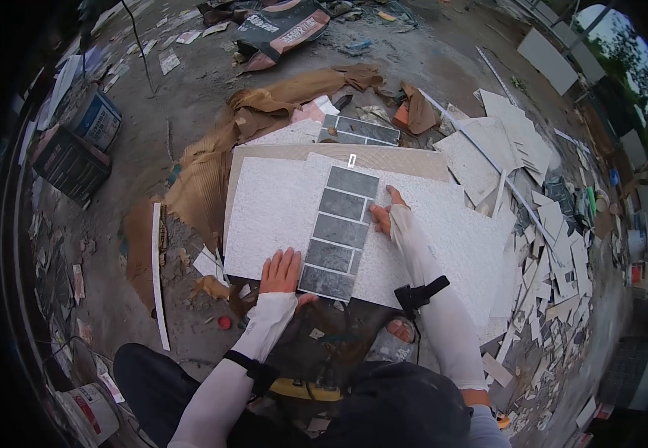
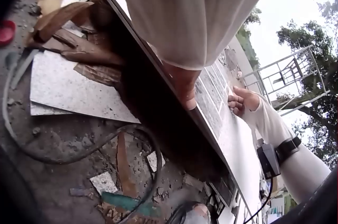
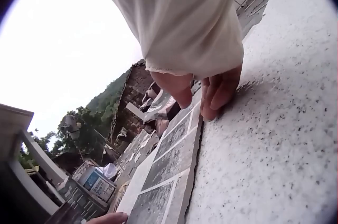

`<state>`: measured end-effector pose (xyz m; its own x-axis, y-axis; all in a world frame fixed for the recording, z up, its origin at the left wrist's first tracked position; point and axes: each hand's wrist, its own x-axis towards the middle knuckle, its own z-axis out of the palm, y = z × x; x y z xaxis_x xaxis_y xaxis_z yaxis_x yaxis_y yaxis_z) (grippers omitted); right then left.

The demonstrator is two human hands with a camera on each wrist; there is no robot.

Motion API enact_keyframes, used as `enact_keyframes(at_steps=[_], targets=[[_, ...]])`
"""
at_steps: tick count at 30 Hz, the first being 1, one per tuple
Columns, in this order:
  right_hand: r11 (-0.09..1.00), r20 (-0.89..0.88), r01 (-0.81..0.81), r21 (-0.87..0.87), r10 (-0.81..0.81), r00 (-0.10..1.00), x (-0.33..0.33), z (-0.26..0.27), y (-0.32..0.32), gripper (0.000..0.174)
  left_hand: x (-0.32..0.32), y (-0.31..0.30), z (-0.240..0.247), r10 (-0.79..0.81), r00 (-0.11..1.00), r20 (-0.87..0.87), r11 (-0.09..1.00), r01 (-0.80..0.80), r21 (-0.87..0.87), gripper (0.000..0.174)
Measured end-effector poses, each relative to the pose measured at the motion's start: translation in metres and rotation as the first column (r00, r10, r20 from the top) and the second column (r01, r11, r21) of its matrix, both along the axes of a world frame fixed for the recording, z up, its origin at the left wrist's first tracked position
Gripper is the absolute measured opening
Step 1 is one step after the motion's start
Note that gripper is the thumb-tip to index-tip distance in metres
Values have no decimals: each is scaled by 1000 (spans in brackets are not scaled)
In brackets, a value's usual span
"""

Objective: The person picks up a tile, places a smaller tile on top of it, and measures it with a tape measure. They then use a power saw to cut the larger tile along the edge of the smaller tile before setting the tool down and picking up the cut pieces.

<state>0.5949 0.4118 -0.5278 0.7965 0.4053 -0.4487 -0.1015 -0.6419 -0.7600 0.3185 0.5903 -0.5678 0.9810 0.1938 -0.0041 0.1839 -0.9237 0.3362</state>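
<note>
Head view: one grey brick-pattern strip [image 1: 339, 232], centre of the frame, lying on white speckled slabs [image 1: 265, 216]. Left hand [image 1: 280, 272], lower centre: fingers straight, nearly together, resting on a slab beside the strip's lower end. Right hand [image 1: 389, 212], right of centre: fingers at the strip's right edge, one set apart from the rest; whether they pinch it cannot be told. Brown corrugated sheet [image 1: 201, 175], left of centre; printed bag [image 1: 283, 33], top; broken pieces [image 1: 555, 287], right. Left wrist view: left hand at the slab edge, centre; cable [image 2: 79, 156], lower left. Right wrist view: strip, lower centre; right hand above, thumb apart from the bent fingers.
</note>
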Motion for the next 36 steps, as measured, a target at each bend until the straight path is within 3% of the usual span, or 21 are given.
enact_keyframes(at_steps=[3, 4, 5, 9, 12, 14, 15, 16, 19, 20, 21, 22, 24, 26, 28, 30, 32, 33, 34, 35, 36], targets=[[989, 113, -103, -102, 114, 987, -1, -1, 5, 74, 2, 6, 14, 3, 995, 102, 1000, -5, 20, 97], [971, 463, -142, -191, 216, 859, 1, -1, 10, 70, 3, 9, 13, 4, 995, 103, 1000, -7, 21, 97], [948, 735, -142, -285, 311, 603, 3, 0, 14, 65, 2, 14, 10, 33, 992, 123, 999, -34, 5, 96], [898, 696, -243, -367, 438, 569, 26, 1, 26, 53, 1, 38, 4, 138, 980, 145, 990, -139, -1, 90], [872, 608, -162, -462, 444, 658, 22, 11, 11, 41, 2, 59, 7, 232, 953, 193, 970, -241, 21, 86], [887, 545, -112, -448, 370, 752, 4, 14, -19, 39, 6, 79, 7, 373, 925, 78, 928, -374, -7, 78], [888, 491, -101, -449, 339, 802, -10, 17, -34, 38, 13, 89, 8, 410, 912, 2, 912, -410, -16, 65], [910, 432, -117, -398, 298, 851, -32, 19, -47, 38, 25, 95, 12, 440, 897, -43, 892, -442, -95, 49], [927, 206, -232, -295, 298, 932, -112, 35, -74, 38, 62, 100, 32, 576, 817, -19, 745, -534, -399, 36], [902, -9, -338, -269, 348, 937, -135, 44, -70, 39, 67, 100, 37, 632, 775, 28, 675, -531, -512, 36], [828, 5, -493, -266, 513, 858, -152, 46, -70, 38, 65, 97, 34, 721, 690, 69, 588, -556, -587, 46], [727, 22, -634, -264, 662, 749, -160, 47, -69, 38, 58, 86, 31, 727, 683, 68, 587, -567, -577, 46], [857, 495, -479, -189, 504, 707, -147, 43, -58, 40, 34, 49, 23, 883, 455, -117, 215, -613, -760, 58], [914, 700, -379, -144, 364, 614, -114, 37, -37, 43, 20, 14, -2, 836, 456, -307, 25, -589, -808, 66], [891, 505, -375, -258, 455, 733, -91, 18, -20, 45, 31, -13, 18, 832, 473, -291, 54, -590, -806, 66], [863, 425, -403, -305, 502, 753, -98, 31, -17, 45, 40, -19, 31, 821, 494, -286, 78, -593, -801, 67], [817, 341, -450, -361, 565, 751, -101, 36, -13, 46, 57, -15, 35, 760, 628, -167, 134, -403, -906, 72], [874, 300, -407, -265, 475, 827, -107, 30, -19, 45, 72, -8, 37, 765, 622, -169, 121, -396, -910, 72], [921, 240, -350, -171, 383, 892, -111, 23, -24, 44, 89, 2, 41, 663, 735, -145, 181, -345, -921, 75], [956, 65, -290, -38, 292, 954, -113, 16, -24, 47, 101, 11, 42, 544, 831, -119, 235, -287, -929, 78], [954, 67, -297, -45, 300, 952, -116, 14, -21, 47, 113, 20, 43, 550, 827, -119, 226, -285, -931, 78]])
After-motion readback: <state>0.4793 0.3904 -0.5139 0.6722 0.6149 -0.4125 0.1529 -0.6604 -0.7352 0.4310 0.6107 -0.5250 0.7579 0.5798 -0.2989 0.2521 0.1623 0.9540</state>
